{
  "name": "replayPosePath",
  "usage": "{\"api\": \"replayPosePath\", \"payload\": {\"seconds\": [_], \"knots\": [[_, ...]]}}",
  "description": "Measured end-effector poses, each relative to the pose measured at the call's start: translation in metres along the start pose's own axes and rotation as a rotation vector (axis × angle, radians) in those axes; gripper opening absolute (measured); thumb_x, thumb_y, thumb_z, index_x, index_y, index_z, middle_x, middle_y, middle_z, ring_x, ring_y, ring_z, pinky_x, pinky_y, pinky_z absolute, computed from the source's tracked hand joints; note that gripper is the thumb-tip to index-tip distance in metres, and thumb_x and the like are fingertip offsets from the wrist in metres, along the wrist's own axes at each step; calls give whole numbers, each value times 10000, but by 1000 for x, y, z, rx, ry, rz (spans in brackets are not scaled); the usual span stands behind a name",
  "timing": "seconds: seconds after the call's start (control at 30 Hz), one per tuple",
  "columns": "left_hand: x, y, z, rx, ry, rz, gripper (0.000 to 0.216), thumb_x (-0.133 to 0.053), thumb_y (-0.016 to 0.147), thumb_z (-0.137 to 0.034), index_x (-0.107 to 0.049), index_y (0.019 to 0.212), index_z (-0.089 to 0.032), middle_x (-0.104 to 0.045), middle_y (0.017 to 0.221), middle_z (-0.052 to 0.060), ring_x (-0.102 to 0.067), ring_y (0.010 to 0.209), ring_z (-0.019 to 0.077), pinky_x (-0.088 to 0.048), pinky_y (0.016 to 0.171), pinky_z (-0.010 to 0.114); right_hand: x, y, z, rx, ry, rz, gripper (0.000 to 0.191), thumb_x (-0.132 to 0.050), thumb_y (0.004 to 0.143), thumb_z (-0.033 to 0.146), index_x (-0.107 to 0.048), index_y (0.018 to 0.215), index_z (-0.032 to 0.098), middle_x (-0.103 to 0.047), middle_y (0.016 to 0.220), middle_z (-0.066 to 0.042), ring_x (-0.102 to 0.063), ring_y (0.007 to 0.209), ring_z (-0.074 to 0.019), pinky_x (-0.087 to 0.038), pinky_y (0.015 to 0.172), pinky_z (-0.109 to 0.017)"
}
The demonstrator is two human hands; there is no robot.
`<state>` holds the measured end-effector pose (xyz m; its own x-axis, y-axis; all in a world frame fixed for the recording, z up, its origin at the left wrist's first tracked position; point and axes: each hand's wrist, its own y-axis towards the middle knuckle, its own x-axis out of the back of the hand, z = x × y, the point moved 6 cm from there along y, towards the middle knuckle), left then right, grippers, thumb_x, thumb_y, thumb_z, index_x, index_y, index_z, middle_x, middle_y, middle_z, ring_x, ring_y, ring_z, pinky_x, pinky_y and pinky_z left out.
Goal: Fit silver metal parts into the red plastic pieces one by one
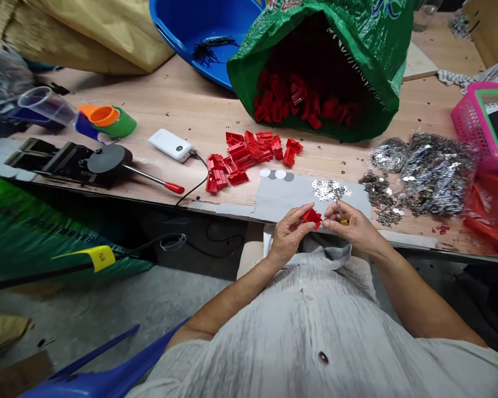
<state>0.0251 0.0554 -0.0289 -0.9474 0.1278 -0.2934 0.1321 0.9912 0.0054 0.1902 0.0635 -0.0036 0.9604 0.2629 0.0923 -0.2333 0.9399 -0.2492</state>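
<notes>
My left hand (288, 232) is closed around a red plastic part (312, 216), held at the table's front edge. Close beside it, my right hand (354, 224) pinches a small tool with a yellow handle (343, 222) and a thin metal shaft; its exact kind is hard to make out. Both hands hover over the near edge of a grey sheet (278, 196). On that sheet, just beyond my fingers, lies a pile of small shiny metal pieces (330, 189). Several more red plastic parts (244, 155) are heaped to the left.
A green sack (369, 116) of red parts opens toward me, beside a blue basin (170, 38). Bagged metal pieces (435, 171) and a pink basket (465, 121) stand right. Leftward are a white power bank (170, 145) with a cable and a black lever device (110, 160).
</notes>
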Motion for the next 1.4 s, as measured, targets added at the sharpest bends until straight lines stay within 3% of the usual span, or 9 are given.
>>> {"api": "replayPosePath", "payload": {"seconds": [0.2, 0.37, 0.47, 0.63, 0.93, 1.03, 1.13, 1.27, 1.4], "knots": [[-7, -3, -15, -91, 89, 72, 370, -753, 819, -279, -727, 1188, -294, -684, 1130, 56, -634, 1044, 180, -501, 940, 286, -5, 1, -11, -82, 64, 20, 401, -822, 698, 471, -552, 859, 221, -550, 656, 64, -460, 552, -94, -331, 499, -229], [-7, -1, -3, 30, -40, 28, 390, -778, 793, -310, -730, 1179, -279, -689, 1142, 49, -637, 1031, 177, -504, 948, 291, -5, -3, -9, -134, 147, 28, 414, -774, 747, 527, -525, 893, 230, -594, 626, 57, -369, 448, -70, -232, 433, -220], [-8, 0, 6, 142, -224, 13, 430, -791, 779, -348, -710, 1195, -276, -706, 1053, 31, -647, 948, 151, -528, 897, 288, -6, -7, -7, -126, 181, 55, 392, -729, 792, 542, -521, 921, 235, -631, 694, 38, -359, 438, -62, -222, 426, -223], [-14, -1, 10, 270, -410, 11, 499, -819, 743, -367, -674, 1207, -253, -707, 991, 33, -667, 911, 152, -565, 848, 304, -6, -9, -11, -101, 172, 37, 373, -760, 781, 494, -540, 940, 239, -529, 653, 69, -363, 461, -68, -244, 433, -224], [-15, -1, 10, 257, -392, 3, 484, -839, 720, -330, -683, 1170, -240, -713, 997, 37, -669, 914, 147, -574, 821, 280, -8, -6, -10, -86, 139, 29, 342, -726, 813, 501, -528, 932, 248, -502, 665, 62, -352, 475, -77, -257, 428, -225], [-13, 1, 10, 273, -418, -14, 496, -838, 720, -348, -675, 1177, -241, -706, 996, 39, -674, 920, 158, -578, 839, 307, -3, -9, -3, -8, 64, 24, 293, -665, 867, 501, -564, 1004, 263, -559, 740, 36, -409, 513, -96, -329, 459, -245], [-11, 2, 8, 270, -408, -24, 507, -839, 717, -357, -676, 1182, -237, -705, 972, 36, -675, 897, 156, -576, 817, 298, 2, -13, 9, 175, -184, -23, 197, -669, 885, 432, -636, 994, 272, -636, 873, -2, -526, 648, -134, -441, 590, -289], [-11, 3, 4, 217, -335, -11, 473, -825, 734, -344, -694, 1179, -250, -714, 955, 23, -655, 862, 137, -557, 800, 266, -3, -18, 20, 380, -439, -2, 129, -615, 932, 361, -683, 1021, 297, -693, 943, -27, -617, 790, -187, -484, 710, -339], [-9, 6, 1, 150, -237, 17, 436, -817, 744, -287, -708, 1165, -253, -724, 976, 19, -653, 898, 134, -528, 863, 257, -2, -16, 17, 374, -480, -18, 165, -621, 929, 365, -651, 1072, 287, -689, 928, -22, -606, 725, -173, -477, 663, -320]]}}
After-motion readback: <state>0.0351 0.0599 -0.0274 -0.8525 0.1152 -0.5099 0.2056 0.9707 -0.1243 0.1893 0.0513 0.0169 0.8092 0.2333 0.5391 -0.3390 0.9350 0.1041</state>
